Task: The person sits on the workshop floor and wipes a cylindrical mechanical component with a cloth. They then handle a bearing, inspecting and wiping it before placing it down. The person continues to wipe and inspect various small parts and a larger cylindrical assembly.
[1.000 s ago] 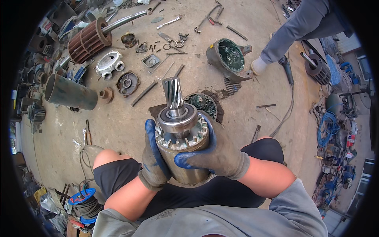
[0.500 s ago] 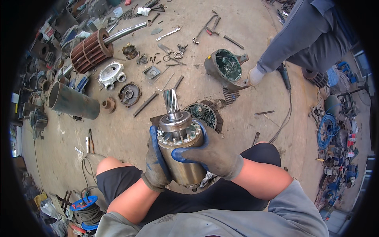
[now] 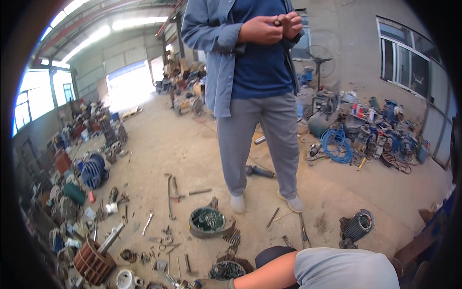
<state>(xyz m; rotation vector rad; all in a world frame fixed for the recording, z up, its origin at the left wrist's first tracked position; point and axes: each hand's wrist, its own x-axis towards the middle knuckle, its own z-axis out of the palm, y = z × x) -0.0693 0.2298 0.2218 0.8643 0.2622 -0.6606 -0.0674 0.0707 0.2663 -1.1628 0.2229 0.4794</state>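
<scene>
My right forearm reaches in from the lower right in a grey sleeve. Only the cuff of its dark glove shows at the bottom edge, so the right hand's grip is hidden. A small bit of metal lies just left of the glove. My left hand is out of view. Another person in a blue-grey jacket, grey trousers and white shoes stands in front of me, both hands together at the chest.
On the concrete floor lie a round motor housing with a green inside, a rusty rotor, a dark finned motor, wrenches and an angle grinder. A blue hose coil and machine parts line the right wall.
The view has swung up from my lap to the workshop. The motor part held in both gloved hands has dropped below the frame. The other person now stands upright.
</scene>
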